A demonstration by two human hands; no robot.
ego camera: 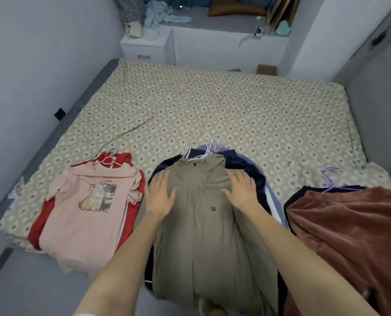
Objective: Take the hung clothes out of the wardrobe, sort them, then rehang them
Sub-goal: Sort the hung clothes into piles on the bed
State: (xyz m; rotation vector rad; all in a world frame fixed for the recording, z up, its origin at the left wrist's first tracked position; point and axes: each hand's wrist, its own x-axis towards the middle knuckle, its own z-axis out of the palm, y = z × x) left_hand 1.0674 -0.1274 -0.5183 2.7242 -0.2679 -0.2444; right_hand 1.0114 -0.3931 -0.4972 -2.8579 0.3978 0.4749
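Note:
Three piles of clothes on hangers lie along the near edge of the bed (pixel 212 106). In the middle, an olive-green shirt (pixel 203 236) with a small chest logo tops a stack of dark navy garments (pixel 247 165); white hanger hooks (pixel 209 144) stick out above its collar. My left hand (pixel 159 195) rests flat on the shirt's left shoulder, and my right hand (pixel 241 190) lies flat on its right shoulder, fingers spread. To the left, a pink top with a cartoon print (pixel 89 208) lies over a red garment (pixel 38 226). On the right is a rust-brown velvet garment (pixel 349 236) with a purple hanger (pixel 333 181).
The patterned bedsheet covers the far bed. A white nightstand (pixel 146 47) stands beyond the bed's far left corner, under a cluttered ledge (pixel 212 23). Walls close in on the left and right. A small cardboard box (pixel 267 69) sits past the far edge.

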